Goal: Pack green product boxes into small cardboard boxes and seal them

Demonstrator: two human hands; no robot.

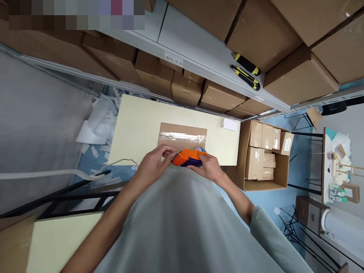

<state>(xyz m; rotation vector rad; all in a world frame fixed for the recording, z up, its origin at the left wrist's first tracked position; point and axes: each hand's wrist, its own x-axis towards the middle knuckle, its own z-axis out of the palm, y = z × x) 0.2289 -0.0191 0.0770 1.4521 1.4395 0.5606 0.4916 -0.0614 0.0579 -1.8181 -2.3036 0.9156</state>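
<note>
An orange and dark blue tape dispenser [190, 157] is held in my right hand [209, 167], just in front of my body. Behind its grip, part of a round roll [200, 148] shows. My left hand [156, 161] is at the dispenser's front end, thumb and fingers pinched together; what is between them, if anything, is too small to make out. Just beyond both hands, a flat brown cardboard box [182, 135] lies on the pale yellow table [136, 117], with a shiny strip of clear tape along its top.
A small white box [230, 124] sits at the table's right back corner. To the right stands a large open carton [265, 185] holding several smaller boxes. Two utility knives [247, 71] lie on the metal shelf [199, 57] above, among cardboard boxes. A pale hose [57, 174] extends from the left.
</note>
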